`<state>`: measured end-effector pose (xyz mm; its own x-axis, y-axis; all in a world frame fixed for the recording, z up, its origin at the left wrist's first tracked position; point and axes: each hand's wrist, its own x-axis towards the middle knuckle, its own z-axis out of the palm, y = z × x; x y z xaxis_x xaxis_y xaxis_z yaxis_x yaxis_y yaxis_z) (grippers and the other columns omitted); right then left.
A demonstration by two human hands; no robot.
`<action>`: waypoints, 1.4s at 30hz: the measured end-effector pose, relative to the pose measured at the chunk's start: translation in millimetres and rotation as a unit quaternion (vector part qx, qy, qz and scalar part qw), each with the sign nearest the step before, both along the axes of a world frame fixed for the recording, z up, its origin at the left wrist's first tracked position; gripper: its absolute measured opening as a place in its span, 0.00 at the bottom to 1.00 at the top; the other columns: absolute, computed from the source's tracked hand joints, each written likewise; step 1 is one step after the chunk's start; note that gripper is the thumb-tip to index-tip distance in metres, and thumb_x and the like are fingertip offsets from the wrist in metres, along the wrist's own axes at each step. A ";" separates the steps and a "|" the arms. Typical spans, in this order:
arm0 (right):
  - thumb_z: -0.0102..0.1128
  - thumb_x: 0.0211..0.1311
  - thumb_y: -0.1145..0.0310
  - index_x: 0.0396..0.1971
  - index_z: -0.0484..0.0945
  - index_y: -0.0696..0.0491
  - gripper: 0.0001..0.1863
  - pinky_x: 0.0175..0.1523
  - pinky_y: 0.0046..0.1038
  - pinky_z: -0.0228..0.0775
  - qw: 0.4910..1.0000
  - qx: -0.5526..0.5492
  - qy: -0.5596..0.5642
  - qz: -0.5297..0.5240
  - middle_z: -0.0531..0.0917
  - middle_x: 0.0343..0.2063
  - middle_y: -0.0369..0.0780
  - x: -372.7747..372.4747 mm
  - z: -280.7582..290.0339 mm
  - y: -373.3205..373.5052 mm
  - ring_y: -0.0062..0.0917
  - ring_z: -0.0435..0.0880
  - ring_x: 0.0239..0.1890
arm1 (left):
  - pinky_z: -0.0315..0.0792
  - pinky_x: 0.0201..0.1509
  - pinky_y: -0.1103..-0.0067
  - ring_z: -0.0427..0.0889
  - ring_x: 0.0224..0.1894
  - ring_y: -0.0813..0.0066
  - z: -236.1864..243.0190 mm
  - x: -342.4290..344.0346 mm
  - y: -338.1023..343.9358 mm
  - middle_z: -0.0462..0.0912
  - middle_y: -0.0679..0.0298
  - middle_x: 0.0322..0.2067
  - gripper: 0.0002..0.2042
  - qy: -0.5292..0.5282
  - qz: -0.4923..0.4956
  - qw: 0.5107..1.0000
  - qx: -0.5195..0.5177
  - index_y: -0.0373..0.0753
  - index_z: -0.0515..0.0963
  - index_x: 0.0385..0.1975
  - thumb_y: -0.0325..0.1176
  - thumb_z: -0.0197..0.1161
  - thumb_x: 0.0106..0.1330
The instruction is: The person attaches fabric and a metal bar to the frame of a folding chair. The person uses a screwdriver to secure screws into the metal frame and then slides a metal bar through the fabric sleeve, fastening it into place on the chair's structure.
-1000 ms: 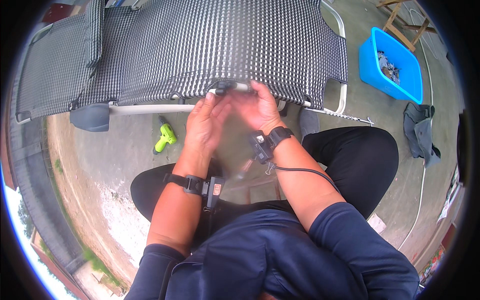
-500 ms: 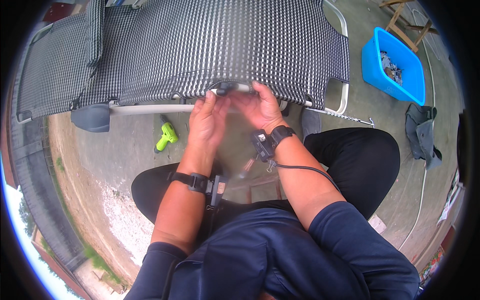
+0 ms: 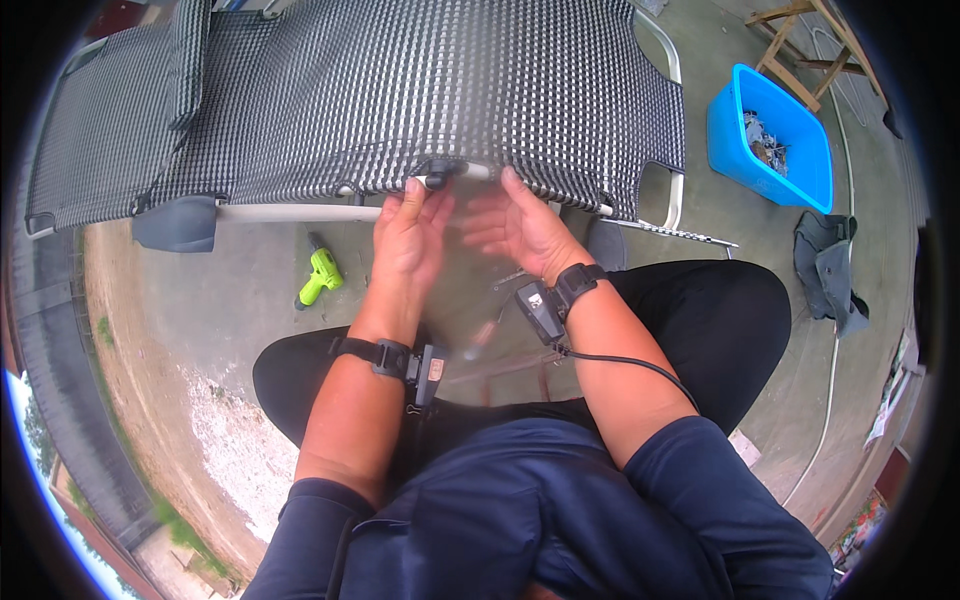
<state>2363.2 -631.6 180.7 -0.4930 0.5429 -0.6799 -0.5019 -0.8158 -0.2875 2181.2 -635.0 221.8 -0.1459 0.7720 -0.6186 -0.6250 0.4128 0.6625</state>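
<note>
A folding lounger (image 3: 400, 100) with black-and-white woven fabric and a pale tube frame stands across the upper part of the view. At its near edge, a black plastic joint (image 3: 437, 173) sits on the tube. My left hand (image 3: 405, 235) holds the frame there, its thumb against the tube just left of the joint and its fingers curled below. Beside it my right hand (image 3: 522, 225) is open, fingers spread and pointing left below the tube. Its thumb tip reaches the fabric's edge. The fingertips of both hands are slightly blurred.
On the floor to the left lies a lime-green power drill (image 3: 320, 275). A blue plastic tub (image 3: 722, 145) of metal pieces stands at the right, with dark grey cloth (image 3: 826, 265) nearby and a wooden stand (image 3: 800, 50) behind. A grey cap (image 3: 175, 225) covers the frame's left foot.
My right hand has opened, its fingers spreading and moving a little right, away from the left hand. My left hand stays at the joint. The whole view has shifted slightly.
</note>
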 end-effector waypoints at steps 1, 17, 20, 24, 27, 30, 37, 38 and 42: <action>0.65 0.66 0.49 0.48 0.80 0.54 0.23 0.41 0.30 0.80 0.993 0.053 -0.070 0.080 0.86 0.38 0.45 7.5 11.7 0.8 0.34 0.88 0.41 | 0.69 0.67 0.64 0.77 0.60 0.59 5.9 -2.4 -1.7 0.80 0.57 0.53 0.14 0.003 0.004 1.000 -0.007 0.38 0.72 0.53 0.38 0.60 0.75; 0.72 0.52 0.62 0.44 0.83 0.54 0.20 0.50 0.41 0.73 0.549 0.590 -0.567 0.172 0.81 0.39 0.43 -91.0 76.0 23.1 0.41 0.80 0.45 | 0.73 0.59 0.67 0.81 0.45 0.72 28.9 -57.7 -15.2 0.82 0.63 0.43 0.14 0.036 -0.074 0.997 0.014 0.38 0.69 0.46 0.39 0.63 0.74; 0.72 0.52 0.61 0.41 0.84 0.54 0.18 0.49 0.42 0.73 0.558 0.581 -0.568 0.171 0.81 0.37 0.44 -96.6 73.4 23.4 0.42 0.80 0.43 | 0.73 0.59 0.67 0.80 0.45 0.73 25.0 -62.6 -14.4 0.82 0.63 0.43 0.14 0.023 -0.052 0.998 0.017 0.38 0.69 0.47 0.38 0.64 0.73; 0.73 0.51 0.60 0.37 0.84 0.54 0.17 0.48 0.42 0.73 0.554 0.585 -0.575 0.144 0.82 0.34 0.43 -102.3 68.4 23.9 0.42 0.81 0.42 | 0.73 0.59 0.69 0.80 0.45 0.73 23.4 -65.9 -11.9 0.82 0.64 0.45 0.12 -0.008 -0.030 0.998 0.047 0.38 0.70 0.47 0.35 0.64 0.73; 0.73 0.51 0.60 0.35 0.83 0.54 0.16 0.48 0.42 0.73 0.558 0.585 -0.572 0.136 0.82 0.35 0.44 -104.0 70.9 22.8 0.42 0.81 0.42 | 0.73 0.58 0.70 0.80 0.45 0.74 21.1 -68.3 -11.6 0.82 0.64 0.45 0.10 -0.016 -0.018 0.997 0.069 0.38 0.71 0.46 0.33 0.64 0.73; 0.74 0.50 0.59 0.34 0.83 0.54 0.16 0.47 0.42 0.73 0.553 0.588 -0.569 0.158 0.82 0.34 0.44 -103.6 70.9 23.5 0.42 0.81 0.41 | 0.74 0.57 0.71 0.80 0.44 0.74 17.4 -69.7 -10.8 0.82 0.64 0.44 0.08 -0.023 -0.012 0.997 0.069 0.38 0.73 0.45 0.31 0.64 0.73; 0.75 0.49 0.59 0.30 0.84 0.54 0.15 0.44 0.42 0.74 0.535 0.599 -0.576 0.153 0.83 0.30 0.43 -102.9 77.1 23.2 0.42 0.82 0.37 | 0.75 0.54 0.73 0.81 0.40 0.75 10.6 -69.6 -15.3 0.83 0.66 0.42 0.06 0.016 -0.009 0.998 0.056 0.39 0.75 0.44 0.32 0.62 0.74; 0.75 0.48 0.59 0.29 0.84 0.54 0.15 0.43 0.42 0.74 0.536 0.599 -0.576 0.148 0.83 0.29 0.43 -102.9 76.1 22.5 0.42 0.82 0.36 | 0.75 0.54 0.73 0.81 0.39 0.76 9.8 -69.9 -15.6 0.84 0.66 0.42 0.07 0.015 -0.012 0.998 0.060 0.39 0.75 0.44 0.32 0.62 0.74; 0.75 0.47 0.59 0.27 0.83 0.53 0.14 0.43 0.43 0.74 0.539 0.600 -0.577 0.127 0.83 0.29 0.43 -106.5 75.2 18.6 0.41 0.82 0.36 | 0.75 0.53 0.73 0.82 0.38 0.76 4.3 -73.1 -18.0 0.84 0.66 0.41 0.07 0.031 -0.020 0.998 0.051 0.39 0.76 0.43 0.33 0.63 0.74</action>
<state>2256.7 -613.0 255.9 -0.2792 0.9480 0.1526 0.6605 0.3049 -0.6862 2108.1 -652.9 226.0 -0.1500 0.8359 -0.5280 -0.5663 0.3651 0.7389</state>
